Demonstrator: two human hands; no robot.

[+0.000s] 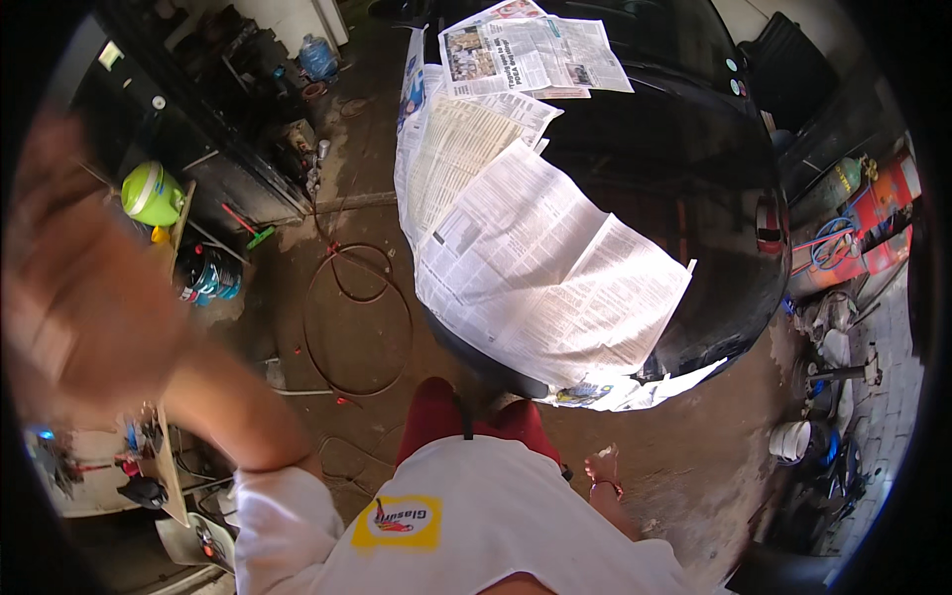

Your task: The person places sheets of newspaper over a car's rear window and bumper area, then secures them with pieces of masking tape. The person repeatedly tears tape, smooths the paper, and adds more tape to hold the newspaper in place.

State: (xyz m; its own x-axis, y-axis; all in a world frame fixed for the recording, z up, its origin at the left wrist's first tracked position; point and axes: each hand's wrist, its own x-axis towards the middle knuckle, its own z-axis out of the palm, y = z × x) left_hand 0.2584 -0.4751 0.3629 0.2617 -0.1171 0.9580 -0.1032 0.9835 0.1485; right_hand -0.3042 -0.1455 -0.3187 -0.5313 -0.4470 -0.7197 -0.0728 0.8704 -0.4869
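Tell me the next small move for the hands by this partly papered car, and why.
Probably bring the right hand up to smooth the near newspaper: it is creased, draped over the corner of the black car, and neither hand touches it. The left hand is raised off to the side, blurred.

Newspaper sheets lie overlapping along the left and near edges of the car, before the person. Left of it, a hose lies on the floor (a bottle beyond); rightward, a bucket near the wall.
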